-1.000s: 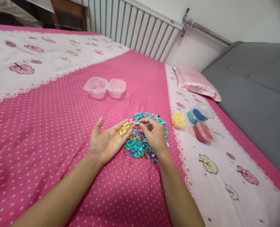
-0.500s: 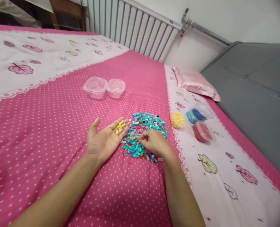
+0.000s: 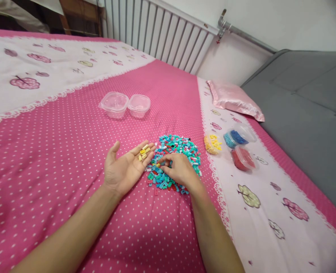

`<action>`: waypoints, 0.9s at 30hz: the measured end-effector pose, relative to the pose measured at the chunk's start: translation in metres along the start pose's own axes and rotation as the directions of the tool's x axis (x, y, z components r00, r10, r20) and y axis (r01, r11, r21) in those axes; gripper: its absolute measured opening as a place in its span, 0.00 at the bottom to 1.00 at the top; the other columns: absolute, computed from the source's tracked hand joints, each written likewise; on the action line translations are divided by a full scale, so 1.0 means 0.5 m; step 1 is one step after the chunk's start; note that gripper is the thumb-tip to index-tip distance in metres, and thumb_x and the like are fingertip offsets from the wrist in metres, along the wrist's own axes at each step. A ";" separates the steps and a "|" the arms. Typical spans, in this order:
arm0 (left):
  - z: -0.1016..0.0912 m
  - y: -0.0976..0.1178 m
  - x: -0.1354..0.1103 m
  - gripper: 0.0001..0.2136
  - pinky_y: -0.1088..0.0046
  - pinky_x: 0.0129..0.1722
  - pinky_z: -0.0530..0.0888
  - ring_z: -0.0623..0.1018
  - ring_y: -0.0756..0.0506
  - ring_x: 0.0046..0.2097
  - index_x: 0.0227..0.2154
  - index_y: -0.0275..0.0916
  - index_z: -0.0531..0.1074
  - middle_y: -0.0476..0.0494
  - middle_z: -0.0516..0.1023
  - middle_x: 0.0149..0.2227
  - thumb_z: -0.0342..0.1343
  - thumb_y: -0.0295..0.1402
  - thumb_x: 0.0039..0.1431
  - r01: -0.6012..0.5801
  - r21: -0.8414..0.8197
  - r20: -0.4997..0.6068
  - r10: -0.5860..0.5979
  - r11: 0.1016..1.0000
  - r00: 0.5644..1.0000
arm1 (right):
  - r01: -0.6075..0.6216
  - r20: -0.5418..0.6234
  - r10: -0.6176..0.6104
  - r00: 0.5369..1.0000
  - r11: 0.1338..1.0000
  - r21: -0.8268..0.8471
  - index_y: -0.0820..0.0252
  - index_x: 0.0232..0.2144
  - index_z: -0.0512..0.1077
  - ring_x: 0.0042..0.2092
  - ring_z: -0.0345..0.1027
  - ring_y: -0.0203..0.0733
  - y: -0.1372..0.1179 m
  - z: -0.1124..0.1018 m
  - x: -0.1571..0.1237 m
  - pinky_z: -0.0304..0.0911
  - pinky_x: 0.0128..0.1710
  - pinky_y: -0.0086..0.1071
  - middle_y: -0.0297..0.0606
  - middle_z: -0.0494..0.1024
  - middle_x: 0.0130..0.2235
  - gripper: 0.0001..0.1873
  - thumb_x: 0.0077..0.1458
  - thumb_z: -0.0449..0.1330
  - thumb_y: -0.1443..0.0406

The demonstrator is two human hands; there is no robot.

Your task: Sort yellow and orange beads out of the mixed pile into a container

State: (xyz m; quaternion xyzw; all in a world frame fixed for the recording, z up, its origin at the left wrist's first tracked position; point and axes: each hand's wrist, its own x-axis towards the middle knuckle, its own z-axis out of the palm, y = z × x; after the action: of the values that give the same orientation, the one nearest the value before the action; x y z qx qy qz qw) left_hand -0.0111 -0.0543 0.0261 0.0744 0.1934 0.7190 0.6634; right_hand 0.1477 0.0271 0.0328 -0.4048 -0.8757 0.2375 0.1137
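My left hand (image 3: 125, 170) lies palm up with its fingers stretched flat, bearing several small yellow building bricks (image 3: 144, 152) on the fingers. Beside it is a heap of small mixed bricks (image 3: 177, 144), mostly teal and blue with some red, pink and white. Over the heap's near half my right hand (image 3: 177, 168) hovers low or rests, thumb and forefinger a little apart. A yellow brick (image 3: 158, 165) in the heap shows right at those fingertips. Nothing visible is held between them.
Two clear plastic tubs (image 3: 115, 104) stand beyond my left hand. On the right are a tub of yellow bricks (image 3: 212, 145), a tub of blue bricks (image 3: 236, 138) and a tub of red bricks (image 3: 243, 158). Behind lie a pink pillow (image 3: 236, 98) and a grey headboard (image 3: 301, 102).
My right hand has shifted left across the heap toward the yellow brick, and its thumb and forefinger have spread. My left hand has stayed in place with its bricks.
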 end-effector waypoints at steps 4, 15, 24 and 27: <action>-0.001 -0.002 0.001 0.33 0.63 0.52 0.72 0.69 0.35 0.57 0.55 0.21 0.59 0.22 0.70 0.52 0.45 0.47 0.56 -0.002 0.000 -0.002 0.002 1.000 1.000 | -0.032 0.000 0.032 0.999 0.998 -0.061 0.54 0.36 0.79 0.33 0.69 0.38 -0.005 0.005 0.003 0.59 0.35 0.29 0.31 0.77 0.30 0.10 0.50 0.63 0.68; -0.002 -0.003 0.002 0.34 0.62 0.55 0.69 0.68 0.35 0.58 0.56 0.20 0.57 0.22 0.69 0.53 0.44 0.48 0.57 -0.003 0.010 0.003 0.003 1.000 1.000 | 0.031 -0.086 -0.036 0.996 0.997 -0.065 0.55 0.28 0.76 0.27 0.66 0.36 -0.002 0.007 0.002 0.56 0.28 0.27 0.28 0.74 0.24 0.07 0.43 0.60 0.70; -0.001 -0.004 0.000 0.35 0.62 0.56 0.68 0.68 0.34 0.58 0.56 0.19 0.57 0.21 0.68 0.54 0.44 0.47 0.57 0.000 0.006 -0.001 0.000 1.000 1.000 | 0.009 -0.343 -0.004 0.939 1.000 0.012 0.58 0.25 0.72 0.26 0.67 0.36 0.020 -0.009 0.007 0.57 0.28 0.28 0.28 0.72 0.22 0.02 0.43 0.59 0.67; 0.002 -0.005 -0.001 0.34 0.62 0.55 0.69 0.68 0.35 0.58 0.56 0.20 0.57 0.21 0.67 0.55 0.43 0.47 0.57 0.010 0.005 -0.006 -0.010 1.000 1.000 | 0.058 -0.414 0.000 0.910 0.990 0.129 0.59 0.25 0.70 0.23 0.64 0.34 0.020 -0.012 0.008 0.58 0.27 0.27 0.29 0.73 0.23 0.03 0.43 0.59 0.66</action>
State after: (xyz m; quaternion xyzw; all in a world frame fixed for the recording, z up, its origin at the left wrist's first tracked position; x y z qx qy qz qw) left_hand -0.0087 -0.0543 0.0261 0.0728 0.1974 0.7154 0.6663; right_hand 0.1542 0.0378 0.0328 -0.4238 -0.8192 0.2051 0.3273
